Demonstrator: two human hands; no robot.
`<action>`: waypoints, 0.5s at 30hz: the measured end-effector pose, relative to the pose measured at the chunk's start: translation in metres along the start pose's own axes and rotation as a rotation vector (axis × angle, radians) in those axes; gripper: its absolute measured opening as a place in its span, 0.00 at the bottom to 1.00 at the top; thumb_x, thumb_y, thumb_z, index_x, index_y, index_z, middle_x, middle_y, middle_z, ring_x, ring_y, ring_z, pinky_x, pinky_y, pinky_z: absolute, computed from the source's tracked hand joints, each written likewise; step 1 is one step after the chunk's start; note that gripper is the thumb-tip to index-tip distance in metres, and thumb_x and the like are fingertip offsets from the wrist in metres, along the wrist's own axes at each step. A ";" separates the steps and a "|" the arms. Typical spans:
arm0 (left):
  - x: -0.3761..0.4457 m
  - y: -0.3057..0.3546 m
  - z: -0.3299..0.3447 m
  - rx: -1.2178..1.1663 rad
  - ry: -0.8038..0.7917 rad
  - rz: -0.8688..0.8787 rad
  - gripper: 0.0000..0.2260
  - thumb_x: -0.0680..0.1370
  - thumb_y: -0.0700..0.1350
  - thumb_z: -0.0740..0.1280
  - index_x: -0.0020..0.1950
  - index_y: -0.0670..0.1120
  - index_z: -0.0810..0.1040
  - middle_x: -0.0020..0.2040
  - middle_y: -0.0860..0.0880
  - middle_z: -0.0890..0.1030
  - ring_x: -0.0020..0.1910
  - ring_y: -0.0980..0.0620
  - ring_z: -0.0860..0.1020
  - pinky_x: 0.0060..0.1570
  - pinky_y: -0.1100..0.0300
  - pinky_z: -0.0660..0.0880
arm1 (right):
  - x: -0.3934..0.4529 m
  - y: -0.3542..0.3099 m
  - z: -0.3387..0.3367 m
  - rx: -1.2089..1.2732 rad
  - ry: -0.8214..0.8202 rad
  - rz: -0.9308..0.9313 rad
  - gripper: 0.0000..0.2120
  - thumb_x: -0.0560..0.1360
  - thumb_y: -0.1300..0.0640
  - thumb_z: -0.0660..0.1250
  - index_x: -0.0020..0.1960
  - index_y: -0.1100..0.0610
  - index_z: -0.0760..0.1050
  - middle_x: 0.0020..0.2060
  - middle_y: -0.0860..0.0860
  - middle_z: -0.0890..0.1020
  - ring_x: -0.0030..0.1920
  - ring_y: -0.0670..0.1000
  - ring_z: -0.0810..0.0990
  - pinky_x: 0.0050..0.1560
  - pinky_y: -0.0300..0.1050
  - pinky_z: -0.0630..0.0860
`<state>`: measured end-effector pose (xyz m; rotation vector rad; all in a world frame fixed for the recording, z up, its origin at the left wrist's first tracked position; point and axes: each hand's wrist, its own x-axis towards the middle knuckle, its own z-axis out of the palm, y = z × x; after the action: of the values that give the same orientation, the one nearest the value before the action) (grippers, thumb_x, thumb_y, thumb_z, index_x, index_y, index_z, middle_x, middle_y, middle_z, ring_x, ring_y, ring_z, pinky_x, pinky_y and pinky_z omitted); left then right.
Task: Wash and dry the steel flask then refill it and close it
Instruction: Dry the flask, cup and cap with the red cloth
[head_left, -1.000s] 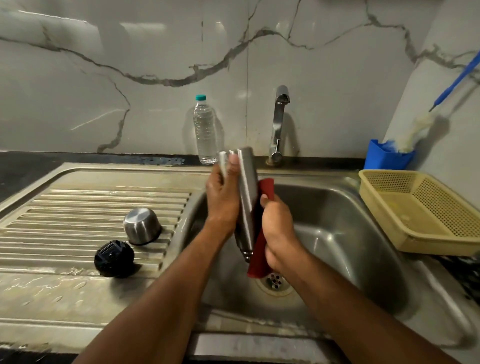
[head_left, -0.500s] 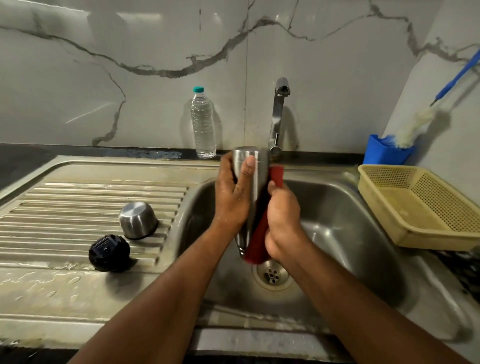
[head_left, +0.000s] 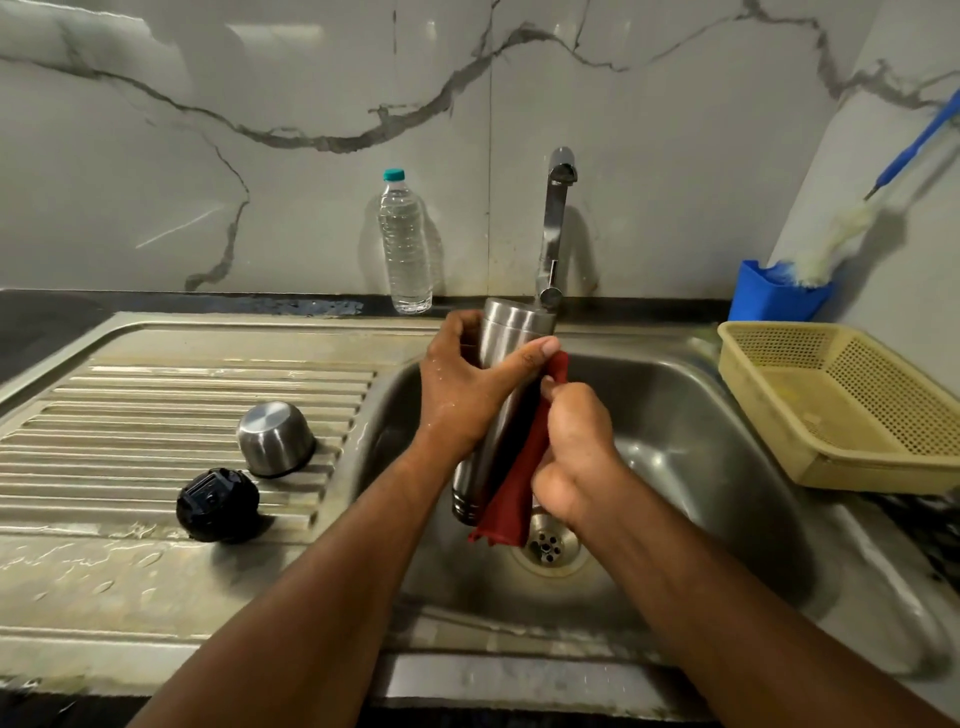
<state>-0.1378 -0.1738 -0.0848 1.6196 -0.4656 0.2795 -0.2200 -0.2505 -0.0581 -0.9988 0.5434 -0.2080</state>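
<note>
**Drying the flask over the sink**

Lying at the far left on the ribbed draining board (head_left: 156, 395) are the black stopper (head_left: 217, 505) and, just beside it, the steel cup lid (head_left: 274, 439), mouth down; both are off the flask and well apart from the hands. Further back a plastic water bottle (head_left: 406, 241) stands upright against the wall.

Over the sink (head_left: 701, 467), the left hand (head_left: 467, 395) grips the steel flask (head_left: 506, 332) high on its body, fingers curled behind and thumb laid across the front. The flask is held upside down and tilted, its threaded neck pointing toward the drain (head_left: 548, 545). The right hand (head_left: 576, 452) is closed around a red cloth (head_left: 511, 499), pressing it against the flask's side. No water shows at the tap (head_left: 556, 223).

The step looks like drying, with washing apparently done. Refilling would next call for turning the flask mouth up, putting the cloth aside, and reaching for the bottle or tap. The yellow basket (head_left: 841, 405) and blue brush holder (head_left: 779, 291) sit at the right.
</note>
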 end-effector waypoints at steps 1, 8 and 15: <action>0.000 0.000 0.002 -0.030 0.003 -0.001 0.25 0.68 0.58 0.83 0.59 0.49 0.80 0.50 0.52 0.86 0.48 0.56 0.85 0.49 0.58 0.83 | -0.001 -0.003 0.000 0.028 -0.004 -0.089 0.12 0.85 0.55 0.59 0.58 0.56 0.81 0.46 0.54 0.87 0.48 0.54 0.85 0.52 0.53 0.81; 0.002 -0.006 0.006 -0.176 -0.068 -0.070 0.13 0.82 0.53 0.72 0.56 0.44 0.80 0.45 0.48 0.86 0.44 0.52 0.85 0.46 0.56 0.80 | -0.003 -0.003 0.009 -0.138 -0.123 -0.528 0.16 0.87 0.57 0.57 0.72 0.49 0.74 0.62 0.52 0.83 0.64 0.50 0.82 0.69 0.48 0.76; 0.003 0.005 0.004 -0.239 -0.019 -0.008 0.16 0.84 0.56 0.66 0.60 0.44 0.76 0.48 0.50 0.83 0.46 0.56 0.83 0.46 0.59 0.81 | 0.000 0.003 0.004 -0.092 0.026 0.004 0.12 0.84 0.56 0.59 0.53 0.56 0.81 0.54 0.60 0.85 0.58 0.62 0.83 0.64 0.60 0.78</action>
<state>-0.1378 -0.1782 -0.0790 1.3914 -0.4878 0.1951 -0.2176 -0.2458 -0.0590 -1.0852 0.5828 -0.1941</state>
